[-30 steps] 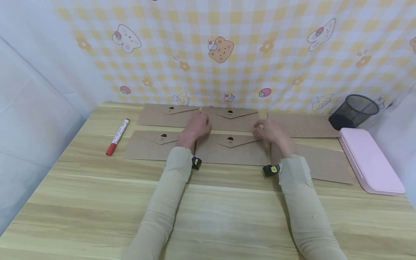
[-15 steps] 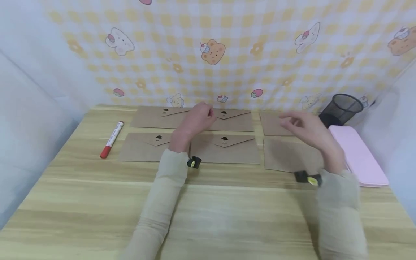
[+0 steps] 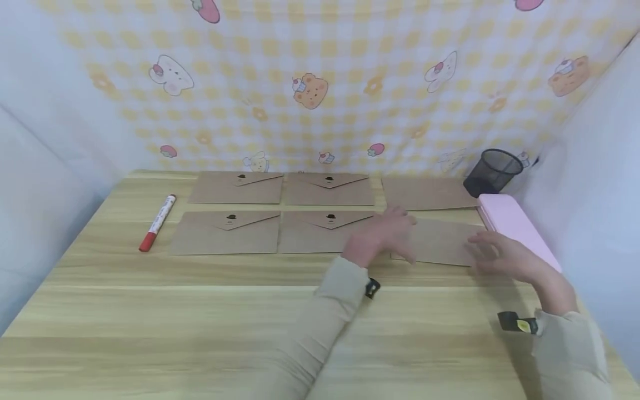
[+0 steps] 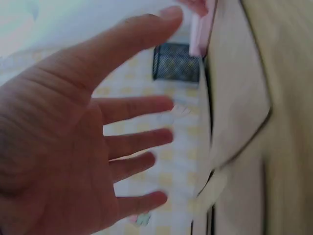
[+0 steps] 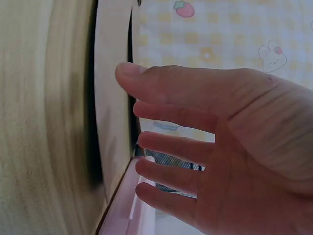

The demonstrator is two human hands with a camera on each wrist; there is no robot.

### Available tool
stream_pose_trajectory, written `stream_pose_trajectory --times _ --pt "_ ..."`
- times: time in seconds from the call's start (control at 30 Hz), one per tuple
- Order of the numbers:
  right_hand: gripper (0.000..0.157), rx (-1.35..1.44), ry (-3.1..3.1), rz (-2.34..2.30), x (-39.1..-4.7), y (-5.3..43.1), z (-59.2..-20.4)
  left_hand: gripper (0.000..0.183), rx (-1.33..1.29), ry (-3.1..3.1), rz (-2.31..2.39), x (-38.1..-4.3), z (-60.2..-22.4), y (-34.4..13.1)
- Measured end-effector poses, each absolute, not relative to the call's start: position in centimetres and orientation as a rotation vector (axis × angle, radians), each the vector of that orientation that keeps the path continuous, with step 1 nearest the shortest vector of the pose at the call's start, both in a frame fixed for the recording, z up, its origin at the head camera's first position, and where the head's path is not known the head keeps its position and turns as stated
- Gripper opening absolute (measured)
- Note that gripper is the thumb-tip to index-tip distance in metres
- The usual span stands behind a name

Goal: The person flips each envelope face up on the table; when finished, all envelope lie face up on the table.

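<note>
A plain brown envelope (image 3: 440, 243) lies flat at the front right, turned slightly askew. Over its left end hovers my left hand (image 3: 381, 238), and the left wrist view shows that hand's fingers (image 4: 139, 139) spread and holding nothing. My right hand (image 3: 511, 256) is at the envelope's right end; in the right wrist view its fingers (image 5: 171, 149) are extended and grip nothing. Whether either hand touches the paper cannot be told. Left of this envelope lies a front middle envelope (image 3: 310, 239) with a hat-and-moustache print, partly behind my left hand.
A front left envelope (image 3: 225, 239) and a back row, with a back left (image 3: 235, 191), a back middle (image 3: 327, 194) and a plain back right envelope (image 3: 427, 193), lie flat. A red-capped marker (image 3: 158, 222) is at left; a pink case (image 3: 517, 225) and black mesh cup (image 3: 492, 172) at right.
Both hands have moved right: the left from between the left and middle envelopes, the right from the middle ones, to the two ends of the front right envelope. The head view has shifted.
</note>
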State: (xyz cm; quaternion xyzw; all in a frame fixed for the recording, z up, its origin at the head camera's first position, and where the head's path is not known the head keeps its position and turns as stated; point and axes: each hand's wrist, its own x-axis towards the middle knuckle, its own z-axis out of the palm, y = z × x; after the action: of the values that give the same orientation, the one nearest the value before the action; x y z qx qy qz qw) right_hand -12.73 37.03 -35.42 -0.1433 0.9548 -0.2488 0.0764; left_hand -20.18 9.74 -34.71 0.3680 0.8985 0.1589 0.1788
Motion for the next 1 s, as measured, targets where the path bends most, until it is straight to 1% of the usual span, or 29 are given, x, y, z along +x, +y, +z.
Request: stream_pose_trajectory --times 0.1,0.2,0.27,0.33,0.47,0.57,0.63,0.8,0.93,1.0 --pt "0.056 -0.455 2.850 -0.724 -13.1 37.1 -36.3 0.092 0.973 2.574 0.329 -19.2 -35.5 11.1" --pt "0.060 -0.426 2.851 -0.654 -13.4 37.3 -36.7 0.095 0.919 2.619 0.236 -18.8 -36.2 11.1" --pt "0.063 -0.385 2.852 -0.627 -13.4 37.5 -36.8 0.090 0.920 2.655 0.196 -18.8 -36.6 10.8" --pt "0.066 -0.328 2.846 -0.590 -13.3 37.7 -36.8 0.080 0.951 2.672 0.179 -18.8 -37.0 10.7" --pt "0.065 -0.275 2.865 -0.516 -13.3 38.0 -36.8 0.058 0.977 2.653 0.228 -18.8 -37.4 11.1" --pt "0.060 -0.281 2.899 -0.456 -13.3 38.1 -36.7 0.040 0.961 2.673 0.261 -18.8 -37.4 11.4" --pt "0.057 -0.313 2.917 -0.428 -13.2 38.2 -36.6 0.033 0.956 2.703 0.261 -18.8 -37.4 11.5" --pt "0.041 -0.380 2.933 -0.430 -13.0 38.7 -36.2 0.024 0.980 2.691 0.360 -19.1 -37.4 11.0" --pt "0.027 -0.394 2.927 -0.449 -13.0 39.0 -36.0 0.018 0.996 2.549 0.609 -19.7 -37.6 10.2" --pt "0.022 -0.372 2.933 -0.447 -13.1 39.1 -35.9 0.013 1.015 2.490 0.744 -20.2 -37.7 9.6"
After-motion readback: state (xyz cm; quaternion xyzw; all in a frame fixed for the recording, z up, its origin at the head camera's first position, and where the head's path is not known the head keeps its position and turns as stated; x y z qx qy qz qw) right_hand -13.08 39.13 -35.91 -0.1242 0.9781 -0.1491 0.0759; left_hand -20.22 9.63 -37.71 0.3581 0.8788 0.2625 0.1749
